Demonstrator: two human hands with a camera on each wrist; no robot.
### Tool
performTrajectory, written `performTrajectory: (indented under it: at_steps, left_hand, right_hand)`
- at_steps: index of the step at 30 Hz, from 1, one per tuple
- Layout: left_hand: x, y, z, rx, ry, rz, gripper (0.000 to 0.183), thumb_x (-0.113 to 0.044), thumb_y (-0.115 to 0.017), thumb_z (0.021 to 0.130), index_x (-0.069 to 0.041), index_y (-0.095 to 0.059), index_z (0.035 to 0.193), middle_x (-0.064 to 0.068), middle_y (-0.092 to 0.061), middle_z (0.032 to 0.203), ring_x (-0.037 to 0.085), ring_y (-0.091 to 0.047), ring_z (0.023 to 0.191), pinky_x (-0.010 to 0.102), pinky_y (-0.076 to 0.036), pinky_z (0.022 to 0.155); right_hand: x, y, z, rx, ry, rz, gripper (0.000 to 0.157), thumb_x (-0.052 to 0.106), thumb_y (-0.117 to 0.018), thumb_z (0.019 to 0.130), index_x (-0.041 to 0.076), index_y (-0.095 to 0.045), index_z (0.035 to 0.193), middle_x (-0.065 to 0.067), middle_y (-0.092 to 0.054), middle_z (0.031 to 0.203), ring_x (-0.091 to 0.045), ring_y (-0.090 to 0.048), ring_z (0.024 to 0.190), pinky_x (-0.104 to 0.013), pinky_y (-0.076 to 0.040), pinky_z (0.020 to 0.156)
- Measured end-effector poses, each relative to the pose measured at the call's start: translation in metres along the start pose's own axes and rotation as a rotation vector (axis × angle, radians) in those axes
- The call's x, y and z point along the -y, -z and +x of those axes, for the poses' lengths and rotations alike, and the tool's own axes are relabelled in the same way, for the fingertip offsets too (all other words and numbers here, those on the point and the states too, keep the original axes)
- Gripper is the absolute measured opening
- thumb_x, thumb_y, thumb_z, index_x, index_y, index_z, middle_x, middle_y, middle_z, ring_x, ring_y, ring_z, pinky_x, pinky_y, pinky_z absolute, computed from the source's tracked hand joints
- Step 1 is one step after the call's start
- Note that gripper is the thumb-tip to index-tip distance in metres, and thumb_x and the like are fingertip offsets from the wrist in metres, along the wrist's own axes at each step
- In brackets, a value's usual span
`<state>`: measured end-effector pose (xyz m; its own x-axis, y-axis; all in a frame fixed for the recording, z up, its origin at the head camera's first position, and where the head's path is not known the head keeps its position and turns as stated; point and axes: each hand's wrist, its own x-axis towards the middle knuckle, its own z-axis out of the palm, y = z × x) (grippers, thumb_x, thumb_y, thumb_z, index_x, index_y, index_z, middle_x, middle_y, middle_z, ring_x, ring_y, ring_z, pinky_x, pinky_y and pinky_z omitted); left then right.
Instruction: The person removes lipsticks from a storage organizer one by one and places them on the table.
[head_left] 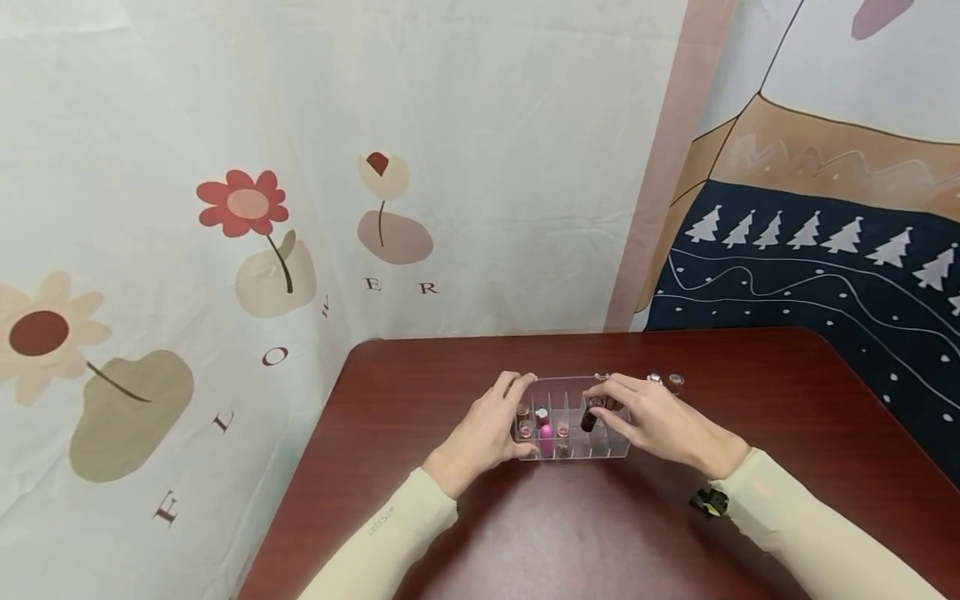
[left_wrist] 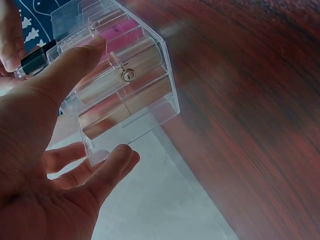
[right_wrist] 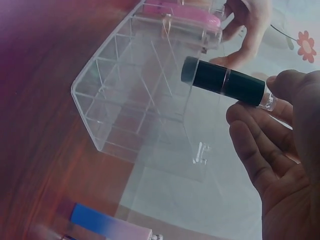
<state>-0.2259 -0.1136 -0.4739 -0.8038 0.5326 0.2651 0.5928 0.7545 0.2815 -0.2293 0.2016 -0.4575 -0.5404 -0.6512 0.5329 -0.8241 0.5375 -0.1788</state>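
**Dark tube held over clear organizer**

A clear organizer (head_left: 573,433) with rows of small compartments stands on a dark red table (head_left: 450,375), near its middle. The left hand (head_left: 491,429) is at the organizer's left end. In the left wrist view its fingers (left_wrist: 75,60) are straight and slightly spread; the thumb tip touches the top edge of the near wall, and the other fingertips lie beside the lower corner of that end, so the hand brackets the end without curling round it.

The right hand (head_left: 652,421) is over the organizer's right part and pinches a dark tube (right_wrist: 223,81) with a clear base between thumb and fingertips. The right wrist view shows the tube lying roughly level, its dark cap pointing toward the organizer, above the empty compartments on that side and apart from the walls. The remaining fingers (right_wrist: 255,150) are loosely bent beneath it.

Several tubes already stand in the left compartments: a bright pink tube (head_left: 546,437) near the front, and others with pale or brownish tones behind it; their exact colours are hard to tell through the plastic.

Behind the right hand two small capped items (head_left: 665,381) stand on the table, probably more tubes. A small black and yellow object (head_left: 708,501) lies by the right sleeve. At the lower edge of the right wrist view lies a blue-and-pink stick (right_wrist: 107,225).
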Motion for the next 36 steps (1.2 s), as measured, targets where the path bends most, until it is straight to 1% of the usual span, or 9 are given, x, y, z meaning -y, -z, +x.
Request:
performTrajectory:
  at_steps: [2, 5, 12, 16, 20, 24, 26, 31, 36]
  left_hand:
    - [0.000, 0.000, 0.000, 0.000, -0.002, 0.001, 0.116, -0.032, -0.113, 0.076, -0.002, -0.050, 0.168, 0.020, -0.058, 0.154, 0.035, -0.075, 0.126, 0.047, -0.066, 0.116]
    - [-0.001, 0.000, -0.001, 0.003, 0.003, -0.006, 0.115, -0.031, -0.113, 0.077, -0.002, -0.050, 0.168, 0.020, -0.058, 0.155, 0.036, -0.075, 0.127, 0.047, -0.066, 0.117]
    - [0.000, -0.002, -0.002, -0.002, 0.007, -0.010, 0.114, -0.032, -0.113, 0.077, -0.003, -0.050, 0.168, 0.021, -0.058, 0.156, 0.036, -0.075, 0.129, 0.047, -0.066, 0.117]
    - [-0.001, -0.003, -0.002, 0.006, 0.007, -0.013, 0.114, -0.032, -0.112, 0.078, -0.002, -0.049, 0.169, 0.021, -0.058, 0.156, 0.036, -0.075, 0.129, 0.046, -0.065, 0.118]
    - [-0.001, -0.002, -0.001, -0.002, 0.003, -0.001, 0.115, -0.033, -0.113, 0.078, -0.003, -0.049, 0.168, 0.021, -0.058, 0.157, 0.036, -0.075, 0.130, 0.046, -0.065, 0.118]
    - [-0.001, -0.002, -0.001, -0.011, -0.004, -0.003, 0.114, -0.032, -0.113, 0.077, -0.003, -0.050, 0.168, 0.021, -0.059, 0.156, 0.037, -0.075, 0.131, 0.046, -0.065, 0.118]
    - [-0.001, -0.002, 0.000, -0.011, -0.006, -0.009, 0.114, -0.032, -0.113, 0.077, -0.003, -0.050, 0.167, 0.021, -0.059, 0.155, 0.037, -0.075, 0.130, 0.047, -0.066, 0.117]
    - [-0.001, -0.002, 0.000, -0.013, -0.008, -0.008, 0.114, -0.031, -0.113, 0.077, -0.001, -0.051, 0.167, 0.021, -0.059, 0.155, 0.038, -0.075, 0.130, 0.048, -0.066, 0.117]
    - [0.000, -0.003, -0.001, -0.017, -0.009, -0.008, 0.113, -0.031, -0.113, 0.077, 0.000, -0.051, 0.166, 0.021, -0.059, 0.155, 0.038, -0.075, 0.130, 0.048, -0.066, 0.117]
  right_hand:
    - [-0.001, 0.002, -0.001, -0.007, 0.003, -0.001, 0.040, 0.002, -0.094, 0.093, 0.007, -0.081, 0.131, -0.007, -0.085, 0.122, -0.004, -0.072, 0.086, -0.027, -0.068, 0.076]
    - [-0.003, 0.005, 0.000, -0.020, 0.011, 0.008, 0.042, 0.000, -0.095, 0.092, 0.007, -0.081, 0.132, -0.007, -0.085, 0.121, -0.001, -0.069, 0.084, -0.023, -0.066, 0.074]
    - [-0.007, 0.013, 0.000, -0.055, 0.020, 0.021, 0.042, 0.001, -0.095, 0.093, 0.008, -0.080, 0.131, -0.004, -0.083, 0.117, -0.002, -0.071, 0.089, -0.026, -0.069, 0.077]
    - [-0.011, 0.017, -0.002, -0.090, 0.035, 0.041, 0.046, -0.003, -0.094, 0.091, 0.009, -0.080, 0.133, -0.002, -0.082, 0.116, -0.001, -0.069, 0.087, -0.017, -0.063, 0.076]
    - [-0.013, 0.021, -0.003, -0.116, 0.054, 0.064, 0.053, -0.008, -0.092, 0.089, 0.010, -0.079, 0.137, -0.001, -0.083, 0.119, -0.001, -0.067, 0.086, -0.012, -0.056, 0.075]
    - [-0.015, 0.025, -0.005, -0.114, 0.041, 0.079, 0.058, -0.011, -0.094, 0.086, 0.009, -0.078, 0.139, -0.002, -0.083, 0.121, -0.002, -0.069, 0.086, -0.009, -0.057, 0.075]
    - [-0.017, 0.027, -0.007, -0.111, 0.025, 0.080, 0.056, -0.010, -0.094, 0.087, 0.008, -0.078, 0.138, -0.001, -0.083, 0.119, -0.002, -0.071, 0.086, -0.009, -0.059, 0.075]
    - [-0.021, 0.032, -0.011, -0.115, -0.013, 0.067, 0.051, -0.007, -0.093, 0.090, 0.009, -0.078, 0.135, -0.002, -0.083, 0.116, -0.001, -0.071, 0.084, -0.009, -0.059, 0.076]
    - [-0.024, 0.037, -0.012, -0.137, -0.021, 0.030, 0.048, -0.006, -0.094, 0.089, 0.011, -0.079, 0.132, -0.001, -0.084, 0.116, -0.002, -0.072, 0.084, -0.013, -0.062, 0.076]
